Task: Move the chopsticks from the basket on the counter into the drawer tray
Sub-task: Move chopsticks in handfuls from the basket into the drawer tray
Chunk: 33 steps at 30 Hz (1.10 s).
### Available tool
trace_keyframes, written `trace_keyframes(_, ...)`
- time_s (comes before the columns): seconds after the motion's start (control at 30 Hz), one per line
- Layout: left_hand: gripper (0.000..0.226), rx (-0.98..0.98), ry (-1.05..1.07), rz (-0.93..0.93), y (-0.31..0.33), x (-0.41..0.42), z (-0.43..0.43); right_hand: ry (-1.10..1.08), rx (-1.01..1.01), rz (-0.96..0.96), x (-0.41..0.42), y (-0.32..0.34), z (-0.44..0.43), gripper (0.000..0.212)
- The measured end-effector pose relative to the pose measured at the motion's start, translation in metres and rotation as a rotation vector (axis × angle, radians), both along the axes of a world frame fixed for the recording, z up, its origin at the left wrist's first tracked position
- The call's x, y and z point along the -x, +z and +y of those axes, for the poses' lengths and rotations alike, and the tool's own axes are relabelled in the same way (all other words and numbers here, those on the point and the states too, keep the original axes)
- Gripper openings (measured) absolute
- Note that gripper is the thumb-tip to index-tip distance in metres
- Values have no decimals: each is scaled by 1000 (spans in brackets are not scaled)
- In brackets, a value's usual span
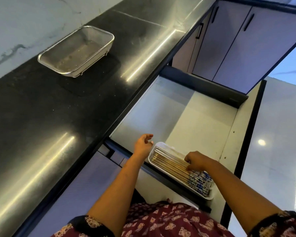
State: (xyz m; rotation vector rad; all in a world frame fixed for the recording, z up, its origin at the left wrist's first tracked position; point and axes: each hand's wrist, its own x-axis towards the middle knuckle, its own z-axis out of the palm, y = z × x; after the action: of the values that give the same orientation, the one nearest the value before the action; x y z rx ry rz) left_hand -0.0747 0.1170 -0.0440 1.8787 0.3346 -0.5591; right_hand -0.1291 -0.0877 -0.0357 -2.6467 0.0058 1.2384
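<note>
A wire mesh basket (76, 50) stands on the black counter (41, 108) with nothing visible inside it. In the pulled-out drawer (203, 120) lies a white tray (167, 146) holding several wooden chopsticks (169, 164) side by side, their blue-and-white patterned ends toward me. My right hand (197, 160) rests on the chopsticks in the tray, fingers curled down onto them. My left hand (143, 144) hovers just beyond the tray's far left corner, fingers loosely apart, holding nothing.
The drawer's pale floor stretches beyond the tray to its dark back wall (212, 88). Grey cabinet doors (246, 40) with black handles stand past the drawer. A shiny tiled floor (280, 142) lies on the right. My patterned garment (169, 221) fills the lower edge.
</note>
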Motion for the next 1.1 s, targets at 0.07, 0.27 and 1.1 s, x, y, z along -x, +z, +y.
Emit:
trace_keyframes(0.07, 35, -53, -75, 25, -4, 4, -3, 30, 65, 7, 1, -6, 2, 23)
trace_keyframes(0.27, 36, -117, -159, 28, -8, 20, -3, 94, 193, -33, 11, -26, 14, 34)
trace_keyframes(1.1, 43, -179, -254, -13, 3, 31, 1, 323, 383, -188, 21, -33, 40, 30)
